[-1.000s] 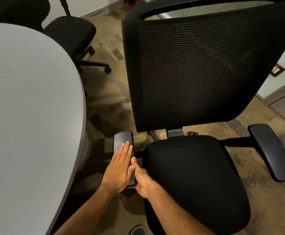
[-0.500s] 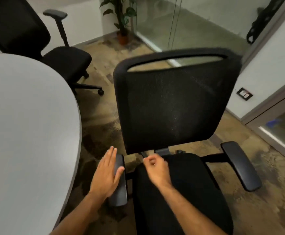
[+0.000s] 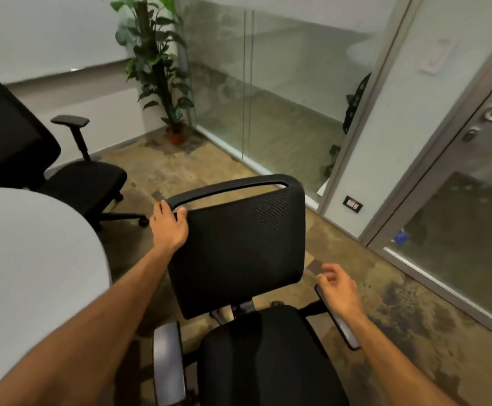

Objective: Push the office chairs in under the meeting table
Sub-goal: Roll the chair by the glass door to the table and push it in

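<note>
A black mesh-backed office chair (image 3: pixel 239 253) stands right in front of me, its seat toward me and its back away. My left hand (image 3: pixel 168 227) grips the upper left corner of the chair's backrest, fingers wrapped over the frame. My right hand (image 3: pixel 340 291) hovers over the chair's right armrest (image 3: pixel 338 320) with its fingers loosely spread, holding nothing. The grey meeting table (image 3: pixel 33 273) curves along the left, beside the chair. A second black office chair (image 3: pixel 48 165) stands at the table's far end, turned away from it.
A potted plant (image 3: pixel 157 68) stands in the far corner. Glass partitions (image 3: pixel 283 92) and a glass door (image 3: pixel 458 215) run along the right side. Patterned carpet (image 3: pixel 400 303) lies open between the chair and the glass wall.
My left hand left the left armrest and rose to grasp the backrest's top corner. My right hand moved across from the seat to above the right armrest. The view has lifted.
</note>
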`<move>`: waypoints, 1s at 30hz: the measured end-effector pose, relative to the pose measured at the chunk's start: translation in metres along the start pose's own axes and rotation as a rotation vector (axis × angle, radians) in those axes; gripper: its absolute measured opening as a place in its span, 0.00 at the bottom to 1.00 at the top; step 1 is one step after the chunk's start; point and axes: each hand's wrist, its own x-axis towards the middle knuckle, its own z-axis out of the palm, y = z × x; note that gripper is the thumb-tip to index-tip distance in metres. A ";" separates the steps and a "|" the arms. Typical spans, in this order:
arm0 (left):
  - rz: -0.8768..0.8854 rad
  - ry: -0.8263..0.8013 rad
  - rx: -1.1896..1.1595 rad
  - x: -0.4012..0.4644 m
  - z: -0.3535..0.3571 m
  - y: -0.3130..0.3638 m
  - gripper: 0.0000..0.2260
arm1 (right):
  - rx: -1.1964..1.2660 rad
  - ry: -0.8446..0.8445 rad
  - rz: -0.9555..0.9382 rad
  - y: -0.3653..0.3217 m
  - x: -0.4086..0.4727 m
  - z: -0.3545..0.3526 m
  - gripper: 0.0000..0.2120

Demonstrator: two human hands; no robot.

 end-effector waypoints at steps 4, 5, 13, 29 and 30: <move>0.079 -0.040 0.151 0.015 0.020 0.015 0.31 | 0.041 0.018 -0.070 0.004 0.000 -0.021 0.14; 0.106 -0.074 0.185 0.018 0.028 0.024 0.32 | 0.047 0.022 -0.088 0.006 0.000 -0.027 0.15; 0.267 -0.281 0.325 0.016 0.098 0.116 0.35 | -0.125 -0.013 -0.321 -0.002 0.018 -0.061 0.28; 0.508 -0.496 0.522 -0.042 0.206 0.226 0.35 | -0.753 0.039 -0.270 0.048 0.088 -0.151 0.40; 0.510 -0.497 0.532 -0.046 0.210 0.227 0.36 | -0.747 0.024 -0.262 0.049 0.084 -0.154 0.40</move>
